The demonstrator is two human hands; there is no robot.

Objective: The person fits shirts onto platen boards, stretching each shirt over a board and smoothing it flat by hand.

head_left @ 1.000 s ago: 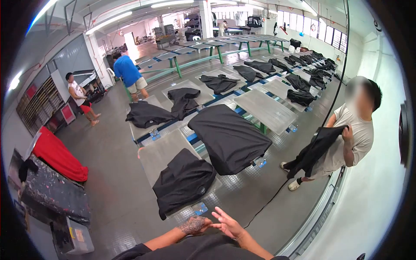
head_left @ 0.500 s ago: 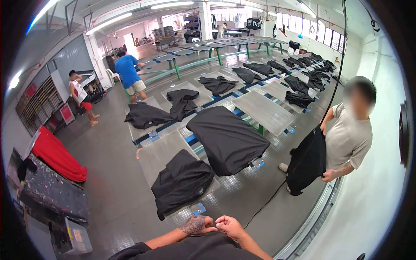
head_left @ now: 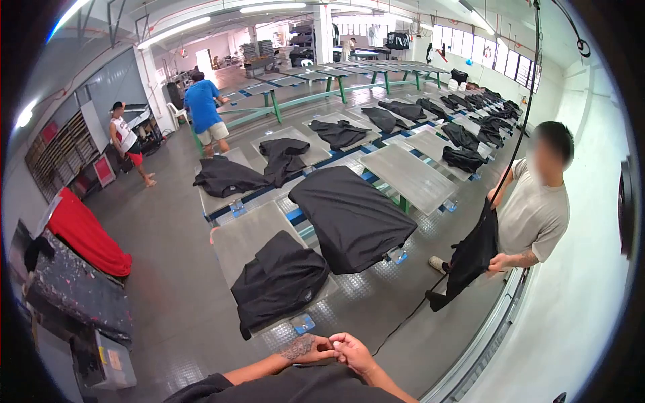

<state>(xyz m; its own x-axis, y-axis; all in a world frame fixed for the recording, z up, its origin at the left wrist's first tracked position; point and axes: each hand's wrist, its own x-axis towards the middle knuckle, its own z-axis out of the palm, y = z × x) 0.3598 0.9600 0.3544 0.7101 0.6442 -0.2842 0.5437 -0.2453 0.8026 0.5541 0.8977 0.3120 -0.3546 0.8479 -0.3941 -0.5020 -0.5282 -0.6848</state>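
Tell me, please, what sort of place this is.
Probably a garment-printing workshop: flat boards stand in rows, black garments lie on many, and a dark surface at left looks paint-speckled.

A black shirt (head_left: 279, 285), apparently, lies rumpled on a board (head_left: 243, 232).

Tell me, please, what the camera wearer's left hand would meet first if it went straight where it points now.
Most likely the right hand: the left hand points towards it, and their fingertips look very close or touching; I cannot tell which.
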